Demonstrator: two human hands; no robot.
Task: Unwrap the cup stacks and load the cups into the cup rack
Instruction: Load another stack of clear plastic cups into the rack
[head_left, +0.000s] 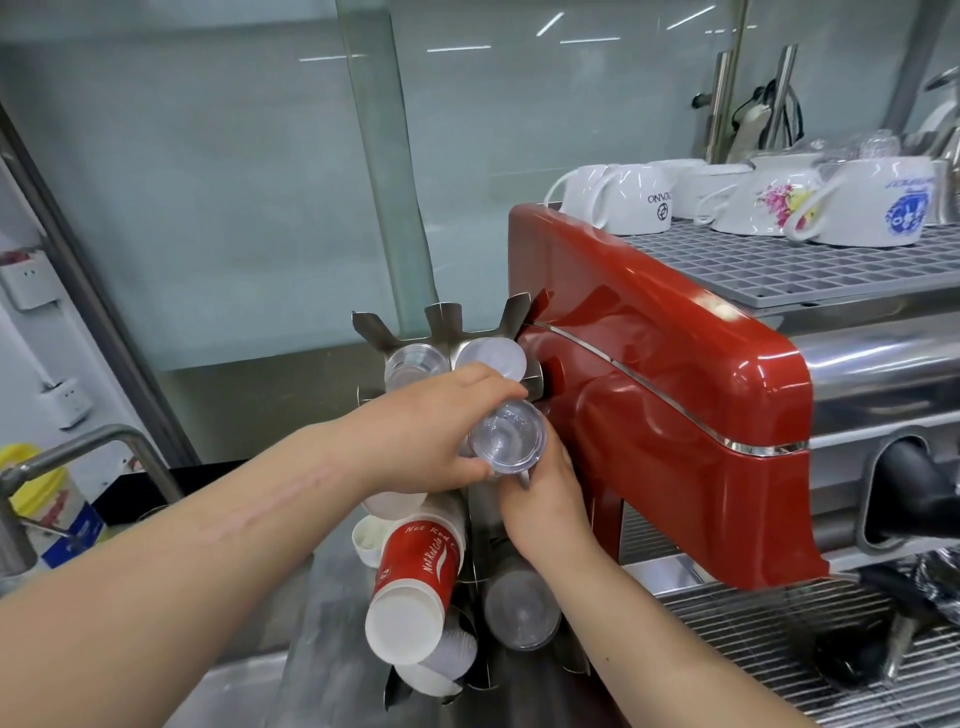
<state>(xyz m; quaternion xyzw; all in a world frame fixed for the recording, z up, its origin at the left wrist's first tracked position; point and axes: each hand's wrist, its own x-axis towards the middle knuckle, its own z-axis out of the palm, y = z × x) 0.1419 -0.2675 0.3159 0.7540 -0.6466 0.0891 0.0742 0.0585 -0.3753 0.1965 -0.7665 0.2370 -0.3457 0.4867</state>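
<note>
- Forearms enter from the lower edge, nearest the camera; left hand (431, 431) curls over the clear cup stack (506, 436) from the left, right hand (545, 493) grasps it from below; neither hand is released.
- Clear cup stack sits at a right-hand slot of the cup rack (441, 332), base toward the camera, just beside the red espresso machine (675, 374); judged: insertion step in hand.
- Risk: stack tilts against the slot rim; thin cups may buckle or jam if pushed off-axis.
- Risk: right hand lies close to the machine's side panel; knuckles may strike it on the push.
- Risk: red paper cup stack (415, 577) projects far out of its slot beneath the left wrist; a forearm nudge could dislodge it.
- Count: two hands; one rack; at least six cup stacks visible in it, lower ones partly hidden; one held.
- Count: about six mugs (639, 200) on the machine's top grid, upturned; exact number uncertain.
</note>
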